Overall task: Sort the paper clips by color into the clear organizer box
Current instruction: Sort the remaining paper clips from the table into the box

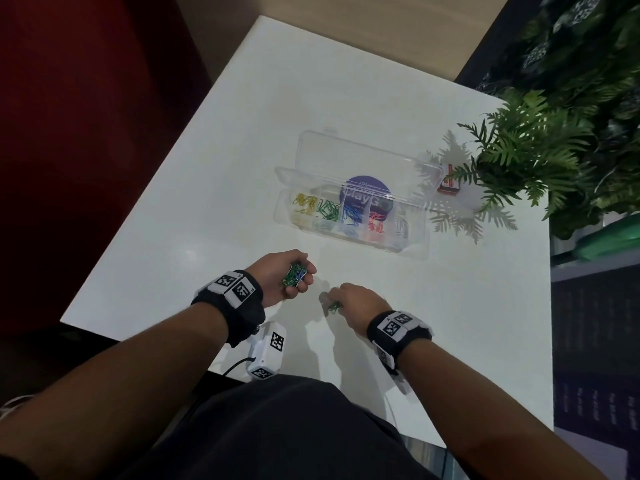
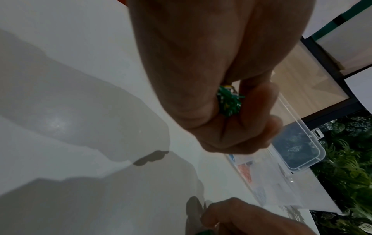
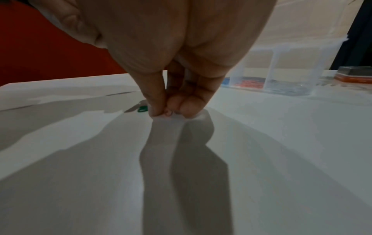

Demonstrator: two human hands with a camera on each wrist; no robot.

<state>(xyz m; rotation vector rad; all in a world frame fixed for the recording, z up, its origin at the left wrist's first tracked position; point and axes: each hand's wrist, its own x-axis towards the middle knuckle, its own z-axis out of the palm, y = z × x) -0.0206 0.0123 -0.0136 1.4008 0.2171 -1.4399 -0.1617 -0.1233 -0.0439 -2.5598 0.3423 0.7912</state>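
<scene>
A: From the head view, what are the hands doing?
B: The left hand (image 1: 282, 277) cups a bundle of green clips (image 1: 293, 274), fingers curled round it. The right hand (image 1: 356, 304) pinches at a green paper clip (image 1: 334, 307) on the white table (image 1: 242, 168). The clear organizer box (image 1: 353, 206) lies open beyond, with yellow, green, blue and red clips in separate compartments.

A: And the left wrist view?
B: The curled fingers (image 2: 259, 108) enclose the green bundle (image 2: 229, 101); the box's lid (image 2: 298, 143) shows behind.

A: The right wrist view?
B: Fingertips (image 3: 157, 109) are pressed together on the table, a green clip (image 3: 142, 109) just beside them. Whether they actually grip it, I cannot tell.
</scene>
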